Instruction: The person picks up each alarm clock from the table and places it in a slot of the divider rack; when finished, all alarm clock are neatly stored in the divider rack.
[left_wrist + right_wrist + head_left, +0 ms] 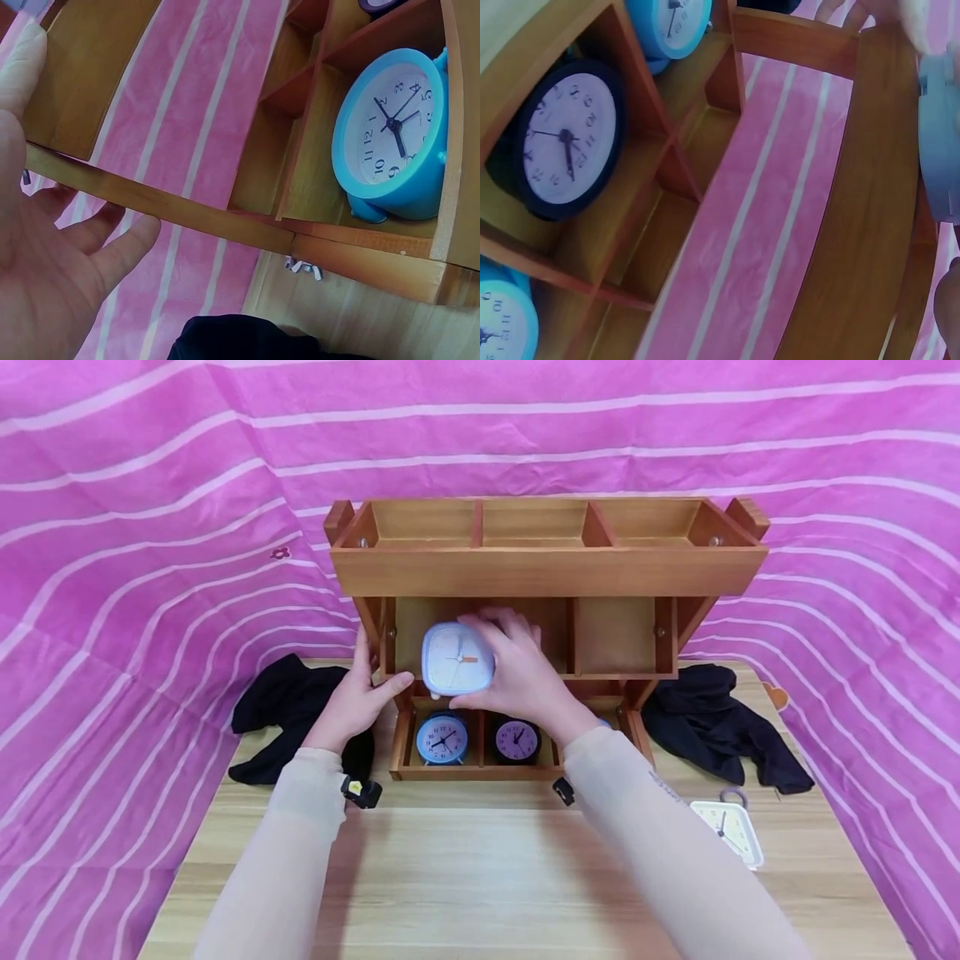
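Evidently light, rigid and smooth-cased, the pale blue square clock (pixel 457 658) is gripped at its three o'clock edge by the right hand (pixel 517 672); the left hand (pixel 354 697), spread, steadies the wooden shelf (pixel 547 572).

Numerals 1–12 on blue clock (pixel 394 131)
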`<state>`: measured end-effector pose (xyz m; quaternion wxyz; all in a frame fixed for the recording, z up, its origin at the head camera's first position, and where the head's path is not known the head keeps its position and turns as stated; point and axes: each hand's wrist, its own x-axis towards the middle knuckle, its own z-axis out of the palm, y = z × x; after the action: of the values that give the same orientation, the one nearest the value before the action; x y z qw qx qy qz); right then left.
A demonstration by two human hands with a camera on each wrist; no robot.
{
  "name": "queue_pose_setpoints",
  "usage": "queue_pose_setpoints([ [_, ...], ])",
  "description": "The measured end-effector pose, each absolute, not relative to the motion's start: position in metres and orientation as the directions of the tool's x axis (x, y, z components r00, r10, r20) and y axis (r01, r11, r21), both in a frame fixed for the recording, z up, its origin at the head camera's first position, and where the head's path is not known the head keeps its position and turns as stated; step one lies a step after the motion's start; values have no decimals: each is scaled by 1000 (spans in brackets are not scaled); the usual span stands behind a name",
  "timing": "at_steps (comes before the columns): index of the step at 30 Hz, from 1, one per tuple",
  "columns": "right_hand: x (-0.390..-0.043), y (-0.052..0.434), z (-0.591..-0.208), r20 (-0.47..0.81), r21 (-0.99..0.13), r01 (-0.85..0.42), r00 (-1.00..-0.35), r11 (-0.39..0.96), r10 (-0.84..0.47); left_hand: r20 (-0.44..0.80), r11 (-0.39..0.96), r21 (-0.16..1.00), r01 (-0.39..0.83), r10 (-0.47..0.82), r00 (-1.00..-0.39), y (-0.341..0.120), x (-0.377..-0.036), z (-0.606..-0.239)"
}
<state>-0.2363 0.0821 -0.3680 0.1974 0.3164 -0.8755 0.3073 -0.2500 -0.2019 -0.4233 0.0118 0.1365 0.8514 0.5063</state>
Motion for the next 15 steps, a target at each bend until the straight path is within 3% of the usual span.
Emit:
queue_pose_setpoints([
  [9,-254,58,-356,443,-452,-594,-797,666,-410,85,450,870,199,261,-962,-202,-254,-427],
  [15,-262,50,-358,406,-419,-559,-820,715,-403,113,443,867,226,267,-957,-201,-254,-426],
])
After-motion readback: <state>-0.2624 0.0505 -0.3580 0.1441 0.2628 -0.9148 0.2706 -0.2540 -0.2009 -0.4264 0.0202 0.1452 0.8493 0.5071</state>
